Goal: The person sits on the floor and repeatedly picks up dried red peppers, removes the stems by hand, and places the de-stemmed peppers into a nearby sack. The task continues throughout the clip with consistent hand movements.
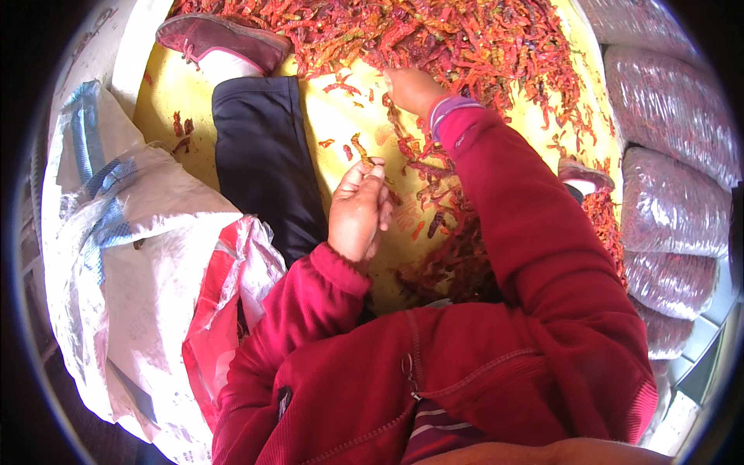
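Note:
My left hand (357, 212) pinches a yellowish-brown dried chili pepper (361, 150) between thumb and fingertips, above the yellow sheet (334, 119). Farther out, my right hand (414, 90) is at the near edge of a large pile of dried red chili peppers (465, 35). Its fingers are curled, and whether they hold a pepper is hidden. Below that hand, a loose trail of red chilies (410, 148) runs back to a darker, shaded heap of peppers (447, 267) close to my body.
A white woven sack (157, 244) with blue and red bands lies at left. Several clear plastic bags of chilies (668, 110) line the right side. My outstretched leg (261, 157) and maroon shoe (232, 43) cross the sheet; my other shoe (584, 174) shows at right.

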The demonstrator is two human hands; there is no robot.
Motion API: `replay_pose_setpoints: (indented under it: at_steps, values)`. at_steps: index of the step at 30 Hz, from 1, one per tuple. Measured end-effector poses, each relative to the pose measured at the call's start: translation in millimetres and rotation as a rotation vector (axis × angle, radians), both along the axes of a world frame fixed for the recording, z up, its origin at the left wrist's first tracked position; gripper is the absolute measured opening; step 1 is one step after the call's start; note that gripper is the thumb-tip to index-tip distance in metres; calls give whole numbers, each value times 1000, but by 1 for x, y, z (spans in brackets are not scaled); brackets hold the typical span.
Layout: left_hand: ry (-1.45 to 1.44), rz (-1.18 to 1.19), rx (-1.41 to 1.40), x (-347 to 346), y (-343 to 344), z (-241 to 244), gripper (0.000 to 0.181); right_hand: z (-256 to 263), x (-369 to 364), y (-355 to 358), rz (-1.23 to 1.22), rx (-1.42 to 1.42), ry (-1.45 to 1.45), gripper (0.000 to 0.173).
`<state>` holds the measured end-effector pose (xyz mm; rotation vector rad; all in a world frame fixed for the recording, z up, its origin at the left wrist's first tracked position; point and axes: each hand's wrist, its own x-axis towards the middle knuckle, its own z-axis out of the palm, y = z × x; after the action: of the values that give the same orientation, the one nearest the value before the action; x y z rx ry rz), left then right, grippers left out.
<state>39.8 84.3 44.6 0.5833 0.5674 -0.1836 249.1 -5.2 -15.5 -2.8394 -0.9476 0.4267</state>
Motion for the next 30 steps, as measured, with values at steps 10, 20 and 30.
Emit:
replay_pose_setpoints:
  at_steps: [10, 20, 30]
  values:
    - [-14, 153, -114, 6, 0, -15, 12, 90, -115, -24, 235, 567, 805, 6]
    - [-56, 172, -268, 6, 16, 1, 11, 90, -39, 17, 219, 430, 295, 14]
    - [-6, 87, -245, 4, 23, 8, 12, 39, 34, 54, 102, 242, -232, 19]
